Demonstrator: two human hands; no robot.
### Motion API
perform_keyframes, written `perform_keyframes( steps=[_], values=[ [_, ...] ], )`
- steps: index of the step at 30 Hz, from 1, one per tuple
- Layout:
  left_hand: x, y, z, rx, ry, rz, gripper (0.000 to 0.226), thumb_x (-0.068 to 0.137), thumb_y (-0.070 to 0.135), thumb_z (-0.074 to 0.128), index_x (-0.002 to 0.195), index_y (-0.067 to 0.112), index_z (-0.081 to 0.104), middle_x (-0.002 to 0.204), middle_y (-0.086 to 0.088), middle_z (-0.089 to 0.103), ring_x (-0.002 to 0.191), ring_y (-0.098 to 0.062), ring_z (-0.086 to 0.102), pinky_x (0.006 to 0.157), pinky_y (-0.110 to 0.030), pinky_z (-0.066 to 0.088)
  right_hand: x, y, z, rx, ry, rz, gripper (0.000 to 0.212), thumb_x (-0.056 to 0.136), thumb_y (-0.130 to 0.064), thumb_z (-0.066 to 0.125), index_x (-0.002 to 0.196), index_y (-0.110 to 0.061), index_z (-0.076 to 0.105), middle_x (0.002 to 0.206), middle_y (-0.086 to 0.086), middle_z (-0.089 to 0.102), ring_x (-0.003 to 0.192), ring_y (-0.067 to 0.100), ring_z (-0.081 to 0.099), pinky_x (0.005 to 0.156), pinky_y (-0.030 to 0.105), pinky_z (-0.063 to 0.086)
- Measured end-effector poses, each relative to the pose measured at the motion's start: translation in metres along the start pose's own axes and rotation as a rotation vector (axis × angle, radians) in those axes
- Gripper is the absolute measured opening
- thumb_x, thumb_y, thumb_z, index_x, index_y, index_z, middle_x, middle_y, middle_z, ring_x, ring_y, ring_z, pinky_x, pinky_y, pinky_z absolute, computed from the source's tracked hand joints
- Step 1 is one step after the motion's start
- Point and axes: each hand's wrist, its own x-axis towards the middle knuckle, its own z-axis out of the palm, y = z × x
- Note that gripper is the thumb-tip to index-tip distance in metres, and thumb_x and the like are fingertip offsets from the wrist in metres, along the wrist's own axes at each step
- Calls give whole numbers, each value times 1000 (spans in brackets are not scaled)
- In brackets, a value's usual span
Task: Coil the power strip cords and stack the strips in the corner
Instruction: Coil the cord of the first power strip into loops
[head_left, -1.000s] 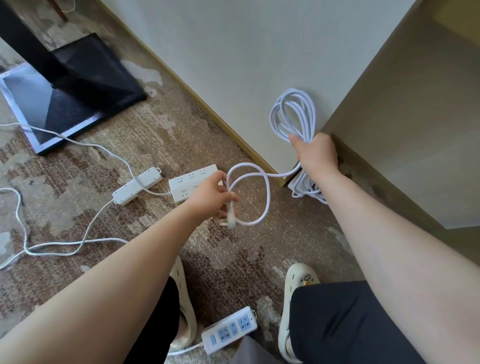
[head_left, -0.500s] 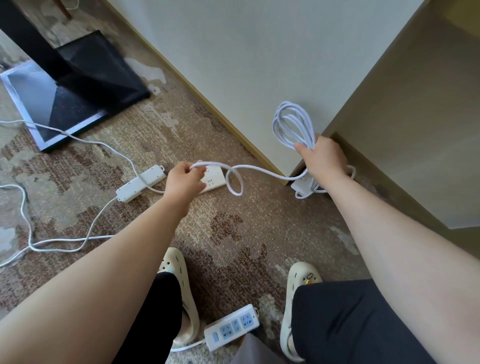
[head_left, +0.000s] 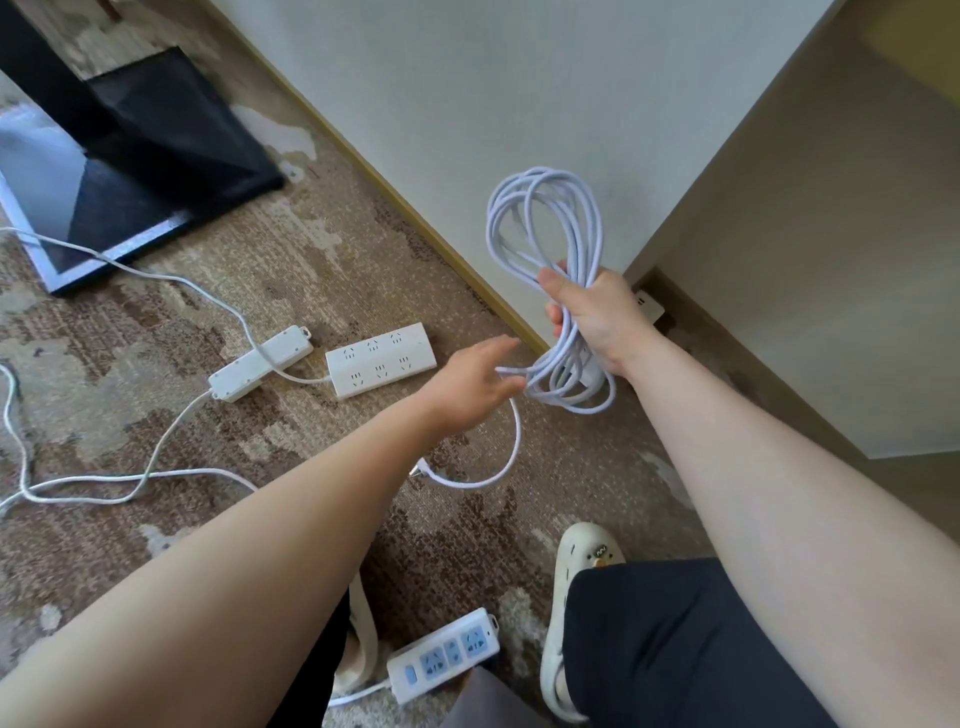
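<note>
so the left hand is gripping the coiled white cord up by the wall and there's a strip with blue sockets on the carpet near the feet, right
Not quite: the head view shows the right hand gripping the coiled white cord by the wall. The left hand reaches toward the coil with its fingers extended. The rest holds: a strip with blue sockets lies on the carpet near the feet.

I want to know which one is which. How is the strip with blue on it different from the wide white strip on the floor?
The blue-socket strip lies between the person's shoes, the wide white strip near the wall. The blue-socket strip has one row of blue sockets; the wide white strip has two rows of plain white ones. Both lie flat on the carpet.
</note>
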Motion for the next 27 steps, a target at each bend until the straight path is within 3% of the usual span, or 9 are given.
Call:
perform_keyframes(
  steps=[2,4,6,13,17,19,22,25,27],
  values=[
    [5,4,12,-50,-83,-8,47,99,26,53,144,15,43,145,-4,47,130,-20,47,110,-41,37,0,-1,-4,42,14,-17,24,88,-41,73,88,-19,64,59,-2,59,50,14,55,54,30,50],
    [7,5,18,-62,-79,-26,34,100,26,52,132,16,51,124,-2,60,104,-17,58,90,-36,48,1,-1,-7,43,48,-33,25,87,-44,73,85,-21,63,57,-4,57,49,13,54,53,30,48],
    [7,0,22,7,-68,-18,20,100,26,50,115,15,56,101,-1,63,82,-17,57,70,-32,46,4,-2,-9,59,127,-49,23,87,-43,72,85,-22,62,54,-6,56,48,10,53,52,28,48],
    [-9,-36,31,63,-100,-212,34,102,40,38,91,24,65,79,0,65,76,-22,66,69,-35,54,9,-8,-8,74,328,-87,20,89,-37,72,81,-21,62,49,-8,54,44,6,52,46,21,47],
    [-17,-51,31,177,-154,-276,34,104,36,35,108,17,63,88,-1,63,82,-18,57,74,-36,49,7,-13,-8,37,348,-96,22,91,-36,70,80,-18,62,48,-8,54,43,6,52,46,19,46],
    [-18,-46,30,290,-179,-262,34,105,35,34,112,15,60,84,-1,61,76,-17,57,74,-35,49,7,-14,-10,23,343,-106,22,92,-34,69,83,-16,62,50,-8,54,44,6,52,47,20,46],
    [-19,-26,36,524,-231,-132,33,103,41,35,112,21,60,76,8,57,75,-15,59,92,-41,45,7,-14,-10,-5,344,-120,23,93,-36,69,84,-16,63,53,-7,56,47,6,56,50,19,48],
    [-19,-11,42,510,-240,-46,32,102,43,36,102,22,60,78,5,58,73,-18,59,72,-37,49,6,-14,-5,-60,405,-118,31,91,-39,69,71,-17,60,50,-7,57,45,4,57,48,15,47],
    [-21,-16,40,422,-261,-46,29,103,37,36,96,18,56,81,-1,59,76,-21,58,71,-37,49,8,-15,-3,-68,468,-143,35,91,-39,69,68,-17,55,45,-8,55,42,3,54,44,13,44]
  ],
)
